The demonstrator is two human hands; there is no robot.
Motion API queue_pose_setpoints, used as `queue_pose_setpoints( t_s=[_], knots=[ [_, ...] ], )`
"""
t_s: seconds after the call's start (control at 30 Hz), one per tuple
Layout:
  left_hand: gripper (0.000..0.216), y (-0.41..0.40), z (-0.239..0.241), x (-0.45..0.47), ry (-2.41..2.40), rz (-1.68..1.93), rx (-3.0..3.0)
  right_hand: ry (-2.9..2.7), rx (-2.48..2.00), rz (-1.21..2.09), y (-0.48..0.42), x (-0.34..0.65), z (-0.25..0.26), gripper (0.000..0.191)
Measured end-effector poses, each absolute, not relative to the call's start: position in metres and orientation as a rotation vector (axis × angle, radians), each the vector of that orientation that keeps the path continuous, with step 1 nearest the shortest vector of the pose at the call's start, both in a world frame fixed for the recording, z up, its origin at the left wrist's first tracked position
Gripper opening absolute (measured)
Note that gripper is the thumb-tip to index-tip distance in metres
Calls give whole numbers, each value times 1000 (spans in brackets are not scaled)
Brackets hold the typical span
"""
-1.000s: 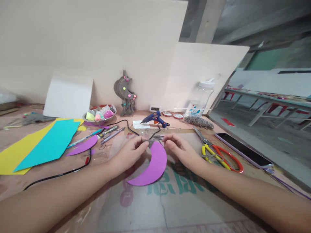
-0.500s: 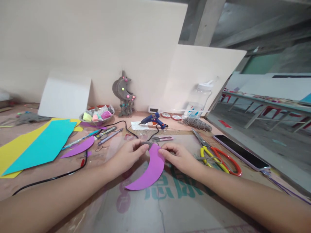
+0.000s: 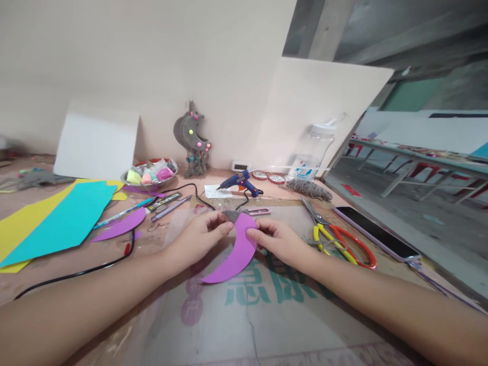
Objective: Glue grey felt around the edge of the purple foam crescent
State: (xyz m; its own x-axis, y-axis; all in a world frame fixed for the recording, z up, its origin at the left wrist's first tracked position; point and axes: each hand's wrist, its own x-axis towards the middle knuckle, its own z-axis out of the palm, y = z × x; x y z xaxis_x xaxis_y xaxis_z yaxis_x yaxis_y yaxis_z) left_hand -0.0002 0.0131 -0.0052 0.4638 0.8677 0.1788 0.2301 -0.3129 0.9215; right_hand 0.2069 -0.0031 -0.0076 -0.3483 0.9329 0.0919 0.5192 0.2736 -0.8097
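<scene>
A purple paper crescent (image 3: pixel 234 259) is held up over the worktop, its pointed tip hanging down to the left. My right hand (image 3: pixel 276 238) pinches its right edge between thumb and fingers. At the crescent's top sits a grey fuzzy piece (image 3: pixel 231 215) that looks like yarn; whether it is fixed to the paper I cannot tell. My left hand (image 3: pixel 208 234) is closed on that grey piece, thumb against fingers. Just behind the hands lie small pink-handled thread snips (image 3: pixel 259 211). A blue glue gun (image 3: pixel 238 180) stands beyond them.
Orange-and-yellow-handled scissors (image 3: pixel 339 239) and a phone (image 3: pixel 375 233) lie on the right. Grey yarn (image 3: pixel 308 189) and a clear bottle (image 3: pixel 320 147) stand behind. Turquoise sheets (image 3: pixel 61 218), a purple offcut (image 3: pixel 122 224), and a bowl of coloured clay (image 3: pixel 150 175) occupy the left. A decorated grey moon (image 3: pixel 190 133) leans at the back.
Both hands and the crescent have risen slightly in view, and the right thumb now sits further over the paper. The camera view has shifted a little.
</scene>
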Motion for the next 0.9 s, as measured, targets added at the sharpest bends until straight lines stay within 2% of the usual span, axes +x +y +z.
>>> queue_pose_setpoints(
  t_s=[0.67, 0.9],
  knots=[
    [30, 10, -1, -3, 1034, 837, 1783, -2025, -1230, 1021, -5, 203, -4, 32],
    [29, 12, 1, -2, 994, 940, 1847, -1956, -1160, 1114, -7, 201, -2, 29]
  ],
)
